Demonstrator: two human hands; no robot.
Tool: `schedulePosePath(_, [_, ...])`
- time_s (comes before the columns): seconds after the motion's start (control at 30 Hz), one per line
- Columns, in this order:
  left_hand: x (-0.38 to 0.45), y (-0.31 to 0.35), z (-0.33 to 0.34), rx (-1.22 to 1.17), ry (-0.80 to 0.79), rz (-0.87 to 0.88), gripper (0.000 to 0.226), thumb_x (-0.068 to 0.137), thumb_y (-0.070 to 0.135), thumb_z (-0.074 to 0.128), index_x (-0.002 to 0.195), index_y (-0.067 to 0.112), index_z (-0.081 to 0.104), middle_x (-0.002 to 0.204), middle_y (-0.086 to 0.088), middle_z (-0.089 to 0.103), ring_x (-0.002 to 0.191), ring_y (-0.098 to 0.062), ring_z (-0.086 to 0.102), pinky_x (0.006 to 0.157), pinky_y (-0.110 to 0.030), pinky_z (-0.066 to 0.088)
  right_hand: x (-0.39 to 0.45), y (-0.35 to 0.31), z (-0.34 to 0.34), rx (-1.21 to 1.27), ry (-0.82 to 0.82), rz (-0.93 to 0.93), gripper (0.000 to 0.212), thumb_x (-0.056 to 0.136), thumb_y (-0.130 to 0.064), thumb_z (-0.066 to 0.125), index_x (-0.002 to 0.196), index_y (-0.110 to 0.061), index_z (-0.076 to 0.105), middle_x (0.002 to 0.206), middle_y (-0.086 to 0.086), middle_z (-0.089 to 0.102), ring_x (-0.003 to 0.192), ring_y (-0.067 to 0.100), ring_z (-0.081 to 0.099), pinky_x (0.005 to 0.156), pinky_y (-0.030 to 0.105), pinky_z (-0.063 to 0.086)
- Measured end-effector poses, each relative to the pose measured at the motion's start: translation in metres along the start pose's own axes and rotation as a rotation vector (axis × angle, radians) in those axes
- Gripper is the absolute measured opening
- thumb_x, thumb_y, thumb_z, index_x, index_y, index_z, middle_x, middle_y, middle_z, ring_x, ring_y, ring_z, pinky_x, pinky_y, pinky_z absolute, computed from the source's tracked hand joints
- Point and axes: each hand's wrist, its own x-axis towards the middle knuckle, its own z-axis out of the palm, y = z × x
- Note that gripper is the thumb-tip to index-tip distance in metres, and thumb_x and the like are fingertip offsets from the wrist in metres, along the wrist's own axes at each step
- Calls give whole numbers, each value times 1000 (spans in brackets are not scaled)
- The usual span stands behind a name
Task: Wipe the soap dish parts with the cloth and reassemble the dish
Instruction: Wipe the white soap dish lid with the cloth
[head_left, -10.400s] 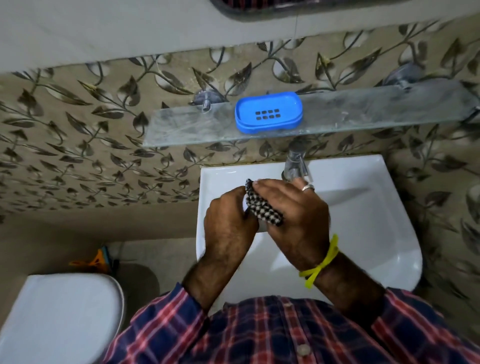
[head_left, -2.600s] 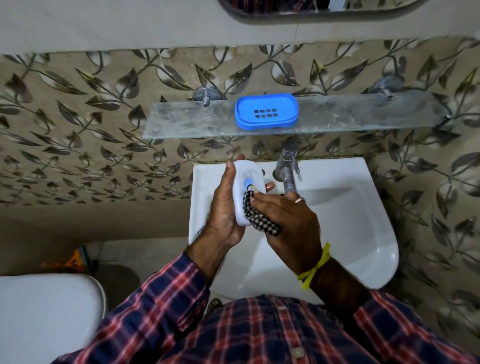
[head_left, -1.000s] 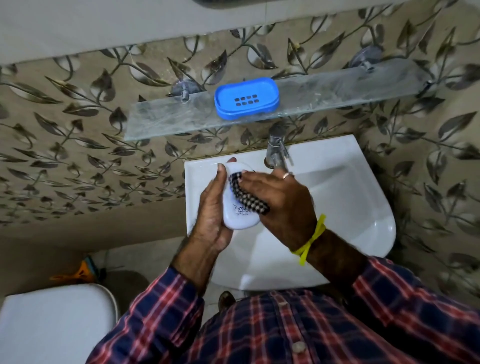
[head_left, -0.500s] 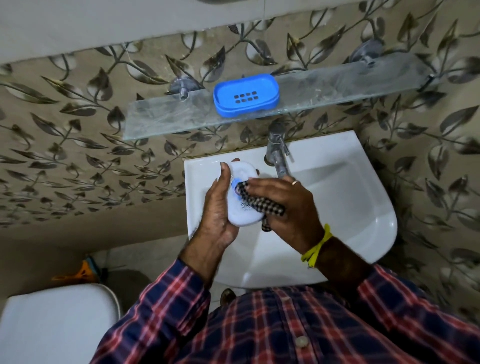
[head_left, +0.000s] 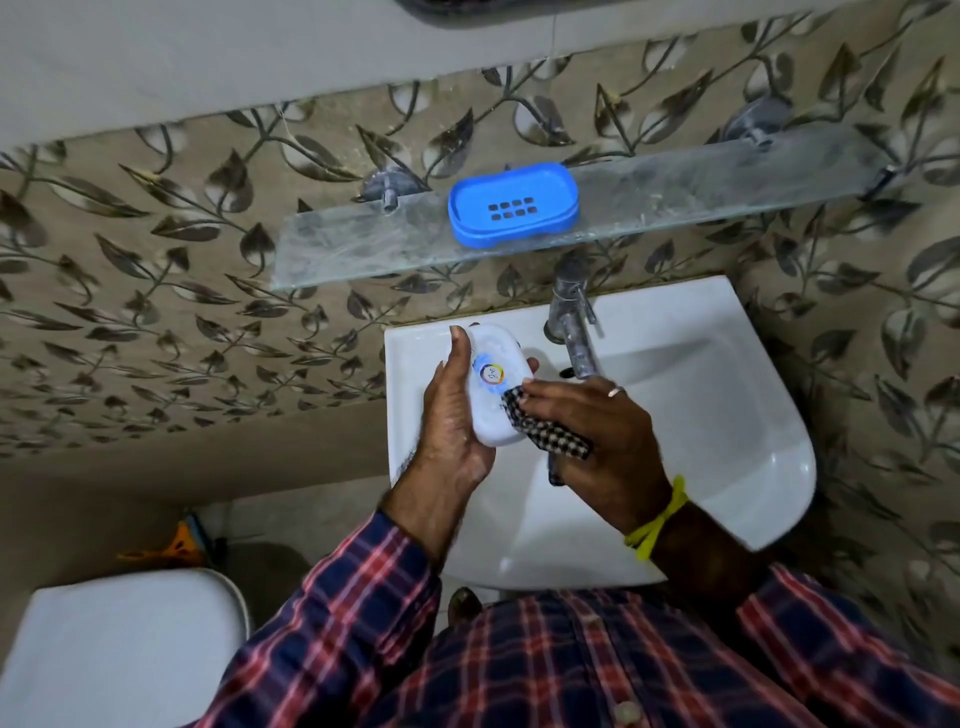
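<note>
My left hand (head_left: 451, 415) grips a white oval soap dish part (head_left: 496, 382) with a round coloured sticker on its face, held upright over the left side of the basin. My right hand (head_left: 597, 441) is closed on a black-and-white checked cloth (head_left: 545, 428), which is pressed against the lower right edge of the white part. The blue soap dish part (head_left: 514, 210), with a grid of drain slots, rests on the glass shelf (head_left: 363, 244) above the basin.
A white wash basin (head_left: 727, 415) lies below my hands, with a metal tap (head_left: 574, 322) just right of the white part. A white toilet lid (head_left: 119, 649) sits at lower left. Leaf-patterned tiles cover the wall.
The cloth in my right hand has slid down the white part, from its upper face to its lower right edge, uncovering the sticker. My left hand keeps its grip.
</note>
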Motion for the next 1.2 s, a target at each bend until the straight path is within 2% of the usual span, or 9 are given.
schedulePosePath(0.2, [-10,9,3,14,-106,-64,74,89,59,50,139,5,52,114,-12,64,101,-27,66,84,-39,58,-7,0,-2,77,71,-13,50,60,18,76,104,-6,76,120,6,72,107,21,69,86,41,53])
schedulePosePath(0.4, [-19,-16,-5,79,-216,-120,64,85,51,66,128,4,62,133,-17,62,125,-32,57,118,-48,35,42,6,3,77,185,223,37,71,11,71,101,-9,79,104,4,77,99,13,72,93,31,55])
schedulePosePath(0.5, [-16,-16,-5,170,-197,-31,76,79,55,75,132,2,60,135,-21,61,127,-38,57,109,-53,44,48,11,-3,109,208,232,31,73,9,70,99,-6,78,100,6,77,95,15,72,89,32,56])
schedulePosePath(0.6, [-13,-8,1,28,-201,-39,48,81,51,71,106,9,72,104,-12,74,96,-25,72,85,-37,58,24,0,2,128,186,218,42,68,15,65,103,-5,77,107,7,76,103,14,71,97,28,53])
schedulePosePath(0.67, [-9,-5,0,27,-105,1,45,86,52,65,106,12,71,93,-7,74,82,-21,72,76,-35,59,5,-8,12,156,157,217,50,63,18,66,105,-6,77,111,6,75,106,15,70,98,31,53])
schedulePosePath(0.8, [-8,-7,-2,34,129,162,68,87,48,64,139,5,55,129,-16,64,103,-28,67,91,-43,55,-10,-8,25,168,106,231,54,61,14,68,107,-13,77,114,-3,73,106,11,69,93,34,55])
schedulePosePath(1.0, [-7,-19,-20,91,271,237,51,86,45,72,119,7,66,108,-14,71,91,-27,71,79,-41,60,-10,-15,14,159,-167,41,37,72,-7,56,102,-12,79,114,2,75,107,8,69,95,19,41])
schedulePosePath(1.1, [-5,-23,-41,156,347,270,62,70,43,86,122,15,68,120,-14,71,108,-34,69,94,-56,55,-14,-5,5,165,-210,123,40,68,-5,55,99,-14,79,111,4,75,100,-2,64,90,14,44])
schedulePosePath(1.2, [-14,-22,-52,362,415,380,45,86,26,75,126,16,58,111,-8,67,93,-22,68,72,-28,61,-18,9,0,184,24,404,35,70,6,76,94,-19,80,101,2,63,90,-4,64,80,11,49])
